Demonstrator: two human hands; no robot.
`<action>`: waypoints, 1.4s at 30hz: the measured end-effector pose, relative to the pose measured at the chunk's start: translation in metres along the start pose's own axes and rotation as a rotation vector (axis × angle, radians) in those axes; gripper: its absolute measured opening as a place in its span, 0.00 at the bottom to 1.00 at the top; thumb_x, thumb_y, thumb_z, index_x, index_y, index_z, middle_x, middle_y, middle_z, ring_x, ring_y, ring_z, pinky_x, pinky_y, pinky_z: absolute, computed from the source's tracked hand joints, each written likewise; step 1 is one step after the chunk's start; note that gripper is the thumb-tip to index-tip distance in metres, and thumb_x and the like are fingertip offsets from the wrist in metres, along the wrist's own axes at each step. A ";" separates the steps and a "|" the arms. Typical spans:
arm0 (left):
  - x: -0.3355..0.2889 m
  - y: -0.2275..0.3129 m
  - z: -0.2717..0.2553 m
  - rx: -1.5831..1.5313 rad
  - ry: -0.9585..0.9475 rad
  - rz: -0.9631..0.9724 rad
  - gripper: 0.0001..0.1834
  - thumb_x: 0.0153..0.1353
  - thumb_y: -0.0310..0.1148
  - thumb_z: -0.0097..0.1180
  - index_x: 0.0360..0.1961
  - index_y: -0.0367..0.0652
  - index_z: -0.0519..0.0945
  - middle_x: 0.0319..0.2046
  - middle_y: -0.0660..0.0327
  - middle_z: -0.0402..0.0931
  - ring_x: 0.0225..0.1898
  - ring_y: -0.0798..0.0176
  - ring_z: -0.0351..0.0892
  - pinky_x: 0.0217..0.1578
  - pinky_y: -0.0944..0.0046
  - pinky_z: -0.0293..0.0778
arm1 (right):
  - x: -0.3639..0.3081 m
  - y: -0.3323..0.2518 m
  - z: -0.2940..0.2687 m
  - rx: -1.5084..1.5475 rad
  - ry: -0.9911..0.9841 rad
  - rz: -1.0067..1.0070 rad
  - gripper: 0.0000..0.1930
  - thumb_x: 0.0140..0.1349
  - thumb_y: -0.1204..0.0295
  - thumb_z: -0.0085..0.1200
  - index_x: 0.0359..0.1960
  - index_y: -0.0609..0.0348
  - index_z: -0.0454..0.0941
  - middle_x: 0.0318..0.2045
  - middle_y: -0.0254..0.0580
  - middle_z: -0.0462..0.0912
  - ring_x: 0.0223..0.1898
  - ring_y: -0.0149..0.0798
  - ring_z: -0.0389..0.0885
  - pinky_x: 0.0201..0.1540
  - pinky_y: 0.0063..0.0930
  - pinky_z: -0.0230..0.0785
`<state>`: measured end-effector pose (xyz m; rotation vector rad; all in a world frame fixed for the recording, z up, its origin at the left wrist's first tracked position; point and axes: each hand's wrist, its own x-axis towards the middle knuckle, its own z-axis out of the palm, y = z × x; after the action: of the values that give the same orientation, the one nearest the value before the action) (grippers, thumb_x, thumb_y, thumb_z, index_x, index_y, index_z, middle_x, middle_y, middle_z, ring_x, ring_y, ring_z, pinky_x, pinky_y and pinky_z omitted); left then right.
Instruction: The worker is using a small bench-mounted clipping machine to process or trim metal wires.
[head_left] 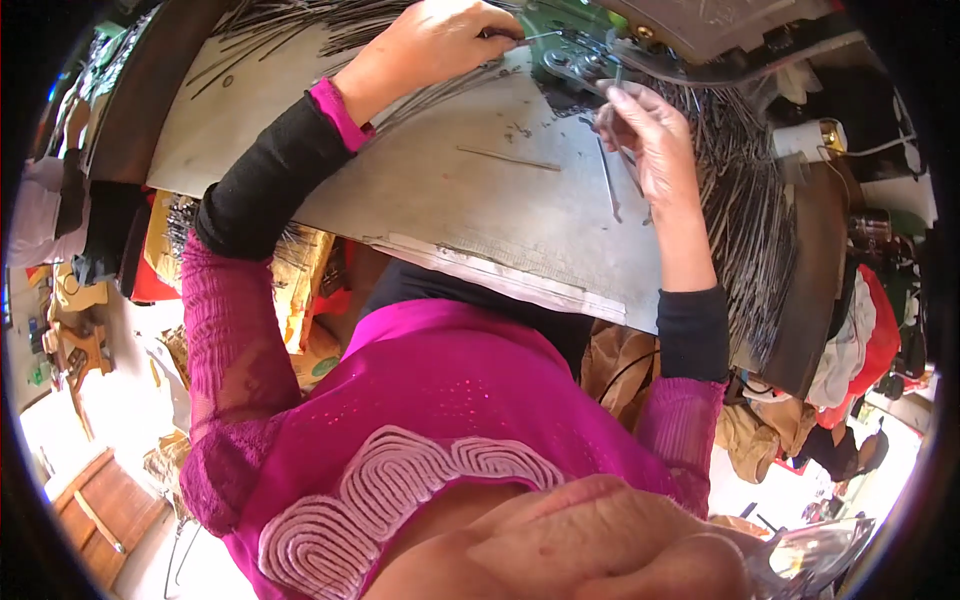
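At the far side of the worktable (400, 190), my left hand (440, 40) pinches a thin metal rod (545, 36). The rod points right, toward a small green machine (545, 45) with round metal parts. My right hand (650, 140) is just right of and nearer than the machine, fingertips pinched together close to it. What those fingertips hold is too small and blurred to name. Beside that hand a thin metal rod (607, 175) lies on the tabletop. Another loose, brownish rod (508, 158) lies across the middle of the table.
Dark thin rods are heaped along the table's right side (750, 230) and its far left (330, 25). A raised dark wooden edge (815, 270) borders the right side. A white box with a cable (808, 140) stands beyond it. Dark crumbs lie near the machine.
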<state>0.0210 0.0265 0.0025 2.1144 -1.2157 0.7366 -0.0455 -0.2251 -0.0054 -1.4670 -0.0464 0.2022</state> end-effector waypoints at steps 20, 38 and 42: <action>0.007 0.031 0.027 -0.458 -0.249 -0.507 0.14 0.60 0.34 0.51 0.47 0.49 0.78 0.20 0.67 0.74 0.18 0.78 0.67 0.17 0.77 0.65 | 0.000 -0.006 -0.002 -0.074 -0.037 -0.024 0.10 0.59 0.69 0.53 0.38 0.63 0.76 0.21 0.33 0.76 0.19 0.22 0.70 0.19 0.11 0.60; 0.018 0.039 0.018 -0.368 -0.343 -0.549 0.14 0.58 0.35 0.53 0.45 0.46 0.78 0.22 0.63 0.75 0.19 0.75 0.70 0.18 0.74 0.66 | 0.001 -0.003 0.000 -0.058 -0.015 0.022 0.10 0.59 0.70 0.53 0.39 0.63 0.75 0.21 0.34 0.76 0.18 0.23 0.71 0.18 0.11 0.59; 0.013 0.032 0.022 -0.759 -0.333 -0.678 0.17 0.61 0.37 0.50 0.49 0.40 0.74 0.29 0.59 0.78 0.24 0.72 0.77 0.23 0.73 0.74 | 0.002 -0.004 -0.002 -0.005 -0.071 0.018 0.12 0.59 0.69 0.53 0.41 0.63 0.75 0.20 0.34 0.76 0.16 0.23 0.69 0.17 0.11 0.57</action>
<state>0.0022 -0.0096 0.0034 1.8135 -0.6669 -0.3488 -0.0424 -0.2274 -0.0017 -1.4649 -0.0910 0.2685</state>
